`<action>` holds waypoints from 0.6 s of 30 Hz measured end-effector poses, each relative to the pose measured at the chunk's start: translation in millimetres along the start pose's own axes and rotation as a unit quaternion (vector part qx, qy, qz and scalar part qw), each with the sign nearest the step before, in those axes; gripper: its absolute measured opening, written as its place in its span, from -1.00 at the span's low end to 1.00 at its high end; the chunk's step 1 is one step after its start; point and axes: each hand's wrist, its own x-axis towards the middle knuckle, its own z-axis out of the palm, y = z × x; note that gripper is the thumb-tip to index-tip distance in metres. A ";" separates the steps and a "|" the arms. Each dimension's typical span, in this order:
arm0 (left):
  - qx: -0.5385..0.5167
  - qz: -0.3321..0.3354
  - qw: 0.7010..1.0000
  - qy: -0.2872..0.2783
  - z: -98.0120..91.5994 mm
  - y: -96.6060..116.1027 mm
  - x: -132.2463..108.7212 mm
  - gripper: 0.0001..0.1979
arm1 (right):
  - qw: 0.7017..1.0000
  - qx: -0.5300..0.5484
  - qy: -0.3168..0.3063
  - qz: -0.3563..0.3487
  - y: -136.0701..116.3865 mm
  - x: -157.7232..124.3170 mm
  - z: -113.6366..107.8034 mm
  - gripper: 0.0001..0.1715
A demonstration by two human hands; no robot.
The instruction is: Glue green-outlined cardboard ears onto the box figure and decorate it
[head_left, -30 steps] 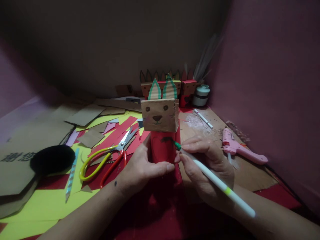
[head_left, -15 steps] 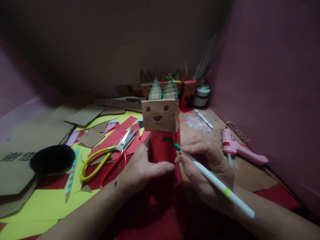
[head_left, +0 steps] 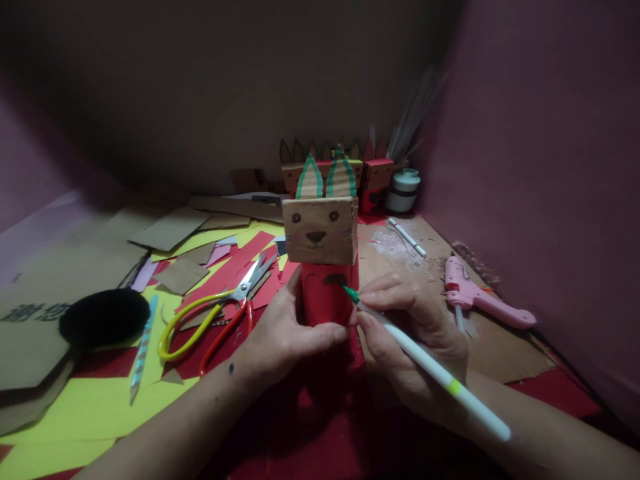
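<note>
A cardboard animal figure (head_left: 320,230) stands upright in front of me, with green-edged ears, a drawn face and a red body. On the body is a heart outline (head_left: 327,297), dark and filled in at part of its upper right. My left hand (head_left: 293,333) is wrapped round the red body from the left, its thumb lying across the front. In my right hand (head_left: 410,327) is a white marker pen (head_left: 430,363) with a green tip, gripped between thumb and fingers. The tip touches or nearly touches the heart's upper right.
Left lie scissors (head_left: 243,293), a pencil (head_left: 143,350), a black oval object (head_left: 105,318), coloured paper (head_left: 80,407) and cardboard pieces (head_left: 170,227). Right are a pink glue gun (head_left: 480,297), another white pen (head_left: 407,238) and a small pale container (head_left: 403,190). Similar figures (head_left: 377,177) stand behind.
The marker tip has shifted very slightly left and down along the dark patch. The figure and my left hand have hardly moved.
</note>
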 end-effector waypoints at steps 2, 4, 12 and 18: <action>0.001 -0.001 1.000 0.004 -0.3 -0.9 0.1 -0.45 | 1.000 -0.004 0.002 0.002 -0.4 0.3 0.0 -0.68; 0.004 0.005 1.000 0.000 -0.6 -1.6 0.1 -0.47 | 1.000 -0.004 0.007 0.010 -0.7 0.4 -0.6 -0.68; 0.012 0.001 1.000 -0.001 -1.2 -0.4 0.0 -0.47 | 1.000 0.001 0.009 0.008 -0.6 0.4 -0.6 -0.67; 0.025 0.004 1.000 0.009 -1.4 -0.6 0.1 -0.45 | 1.000 -0.006 -0.006 0.000 -1.2 0.3 -0.2 -0.69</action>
